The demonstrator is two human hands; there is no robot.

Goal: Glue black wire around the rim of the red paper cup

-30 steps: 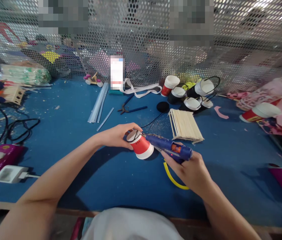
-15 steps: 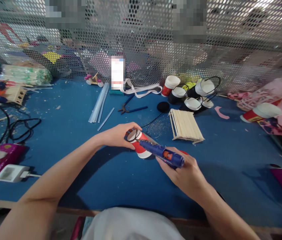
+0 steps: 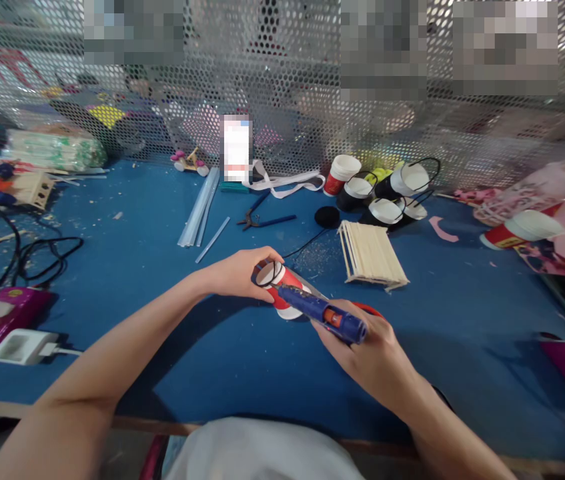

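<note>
My left hand (image 3: 237, 272) grips a small red paper cup (image 3: 286, 285) with a white base, lying on its side over the blue table (image 3: 172, 347). A thin black wire loops around the cup's upper end. My right hand (image 3: 369, 347) holds a blue glue gun (image 3: 323, 312) with an orange trigger, its nozzle against the side of the cup. A bit of red shows behind my right hand.
A mat of wooden sticks (image 3: 371, 252) lies just beyond. Black and red cups (image 3: 382, 190) with wire handles stand by the perforated metal screen (image 3: 282, 87). Pliers (image 3: 257, 217), clear glue sticks (image 3: 201, 213), cables (image 3: 37, 257) and a power strip (image 3: 7, 330) lie left.
My right hand has brought the glue gun left and closer over the cup, covering more of it. The yellow strip seen earlier under my right hand is hidden now.
</note>
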